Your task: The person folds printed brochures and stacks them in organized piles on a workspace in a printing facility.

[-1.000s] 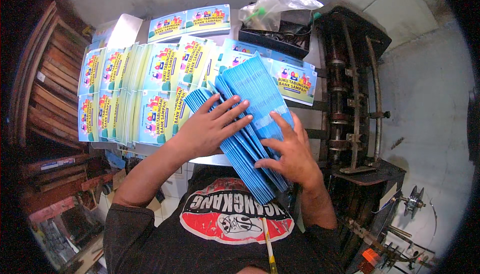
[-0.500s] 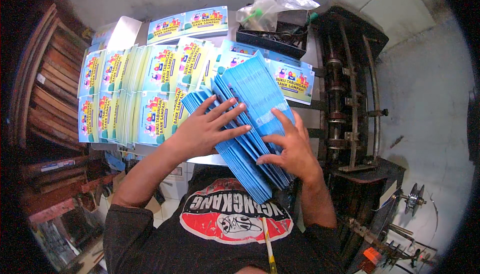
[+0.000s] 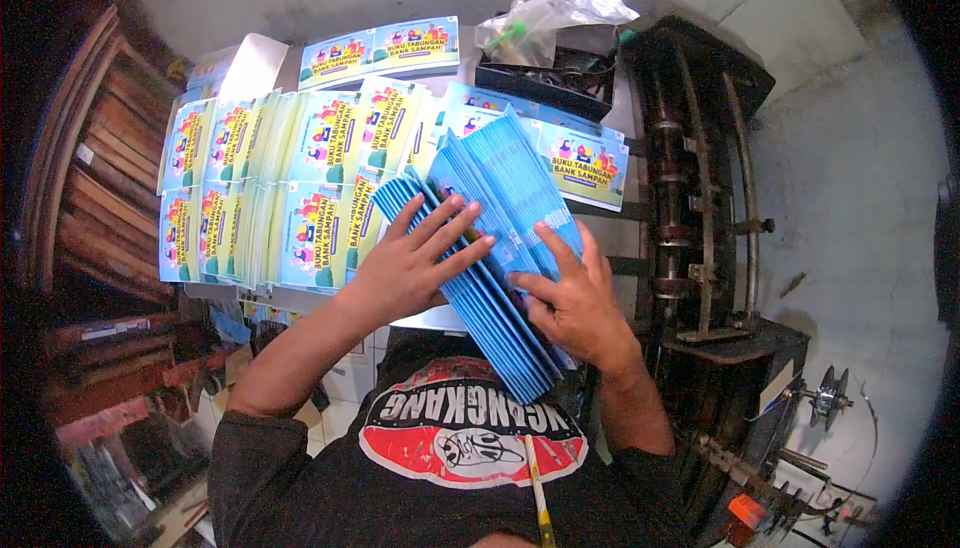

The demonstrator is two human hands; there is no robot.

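A fanned batch of blue folded booklets (image 3: pixel 505 353) lies slantwise at the front edge of the table, over my lap. My left hand (image 3: pixel 405 263) rests across the left bunch with its fingers stretched out and spread; its thumb is hidden. On the right bunch of blue booklets (image 3: pixel 495 163), my right hand (image 3: pixel 585 313) grips the near right side, its thumb by the gap between the bunches and its fingers over the edges. A bit of coloured cover print shows in that gap. Left of my hands, overlapping rows of printed booklets (image 3: pixel 315 223) cover the table.
Another booklet pile (image 3: pixel 380 53) stands at the back. A black tray (image 3: pixel 545 83) there holds small items and a clear plastic bag (image 3: pixel 560 8). A dark metal machine with rollers (image 3: pixel 690 198) borders the right side. Wooden slats (image 3: pixel 115 168) stand at the left.
The right bunch has tipped further over to the right, so the gap between the bunches is wider and shows more cover. My right thumb has moved slightly up and left.
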